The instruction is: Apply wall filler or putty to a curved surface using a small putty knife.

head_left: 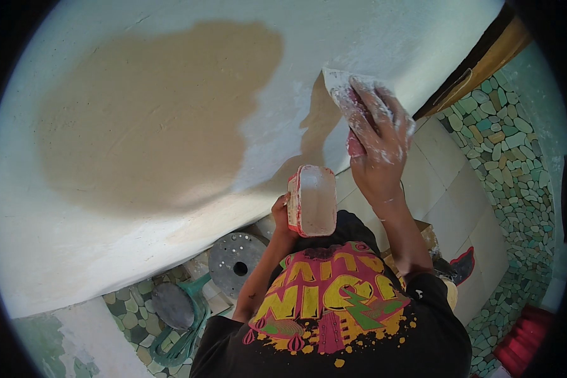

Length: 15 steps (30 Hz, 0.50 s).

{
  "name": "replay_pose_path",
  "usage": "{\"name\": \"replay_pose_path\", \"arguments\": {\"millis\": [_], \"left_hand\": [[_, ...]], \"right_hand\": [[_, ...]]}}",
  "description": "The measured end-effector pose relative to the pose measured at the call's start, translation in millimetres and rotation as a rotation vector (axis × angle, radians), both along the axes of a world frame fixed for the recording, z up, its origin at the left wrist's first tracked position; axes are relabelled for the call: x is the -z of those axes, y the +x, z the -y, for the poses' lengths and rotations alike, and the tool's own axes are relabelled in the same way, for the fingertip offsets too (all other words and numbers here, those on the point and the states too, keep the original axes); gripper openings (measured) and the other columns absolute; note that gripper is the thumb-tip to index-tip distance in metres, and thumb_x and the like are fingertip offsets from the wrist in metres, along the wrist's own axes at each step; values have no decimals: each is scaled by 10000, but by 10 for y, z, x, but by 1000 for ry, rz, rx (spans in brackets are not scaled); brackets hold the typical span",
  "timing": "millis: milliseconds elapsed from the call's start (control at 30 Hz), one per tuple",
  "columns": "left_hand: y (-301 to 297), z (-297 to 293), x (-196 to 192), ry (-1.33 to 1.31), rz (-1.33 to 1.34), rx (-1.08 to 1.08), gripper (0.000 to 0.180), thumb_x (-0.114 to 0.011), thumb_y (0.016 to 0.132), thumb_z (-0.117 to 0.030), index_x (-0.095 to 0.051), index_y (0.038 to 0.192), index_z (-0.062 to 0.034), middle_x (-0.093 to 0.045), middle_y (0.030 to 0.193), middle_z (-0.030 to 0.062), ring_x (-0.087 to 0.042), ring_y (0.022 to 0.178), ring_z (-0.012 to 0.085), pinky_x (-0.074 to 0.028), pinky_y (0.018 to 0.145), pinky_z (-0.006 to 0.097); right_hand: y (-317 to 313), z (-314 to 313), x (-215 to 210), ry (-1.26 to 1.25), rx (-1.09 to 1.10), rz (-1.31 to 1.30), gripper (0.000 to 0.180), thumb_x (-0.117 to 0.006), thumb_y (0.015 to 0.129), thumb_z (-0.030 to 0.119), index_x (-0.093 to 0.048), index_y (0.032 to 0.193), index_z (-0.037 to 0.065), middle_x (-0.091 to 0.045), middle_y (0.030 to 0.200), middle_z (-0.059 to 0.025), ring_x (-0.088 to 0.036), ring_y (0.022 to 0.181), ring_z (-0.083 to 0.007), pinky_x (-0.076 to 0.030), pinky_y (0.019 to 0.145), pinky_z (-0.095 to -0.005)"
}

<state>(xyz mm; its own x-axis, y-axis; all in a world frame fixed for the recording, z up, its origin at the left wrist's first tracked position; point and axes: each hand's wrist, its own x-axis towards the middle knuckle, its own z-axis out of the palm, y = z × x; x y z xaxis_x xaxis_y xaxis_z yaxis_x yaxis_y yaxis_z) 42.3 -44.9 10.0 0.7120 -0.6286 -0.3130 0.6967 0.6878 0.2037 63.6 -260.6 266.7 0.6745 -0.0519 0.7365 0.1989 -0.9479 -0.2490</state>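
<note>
My right hand [385, 142], smeared with white paste, is closed around the reddish handle of a putty knife [336, 82]. The wide blade, coated white, meets the pale wall [296, 38] at the upper middle; whether its whole edge touches cannot be told. Lower down, my left hand [283, 213] grips a small rectangular plastic tub [293, 222] by its left side. The tub has a red and white rim and tilts open toward me, with white residue inside. A large shadow falls across the wall to the left of the knife.
A dark wooden frame [479, 63] edges the wall at upper right. Green pebble flooring [501, 148] borders pale tiles [479, 201]. By the wall's foot lie a round grey disc [234, 261] with a hole and a green plastic stool-like object [198, 309]. Red fabric [526, 340] sits lower right.
</note>
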Motion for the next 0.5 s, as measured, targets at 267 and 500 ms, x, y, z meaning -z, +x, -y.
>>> {"name": "replay_pose_path", "arguments": {"millis": [267,500], "left_hand": [[14,17,72,3,-85,30,637,-572,907,-392,-562,1404,5,-669,1322,224,-677,1167,396,-521,1049,538],[-10,43,-58,-3,-7,33,646,-562,909,-397,-554,1414,6,-657,1339,230,-670,1176,402,-516,1058,543]], "right_hand": [[26,-86,-61,-48,72,-6,628,-720,746,-20,-712,1318,240,-612,1451,23,-553,1311,-331,-403,1075,-498],[-101,10,-58,51,-13,47,662,-745,700,39,-694,1328,241,-592,1449,0,-526,1306,-327,-360,1069,-557]]}}
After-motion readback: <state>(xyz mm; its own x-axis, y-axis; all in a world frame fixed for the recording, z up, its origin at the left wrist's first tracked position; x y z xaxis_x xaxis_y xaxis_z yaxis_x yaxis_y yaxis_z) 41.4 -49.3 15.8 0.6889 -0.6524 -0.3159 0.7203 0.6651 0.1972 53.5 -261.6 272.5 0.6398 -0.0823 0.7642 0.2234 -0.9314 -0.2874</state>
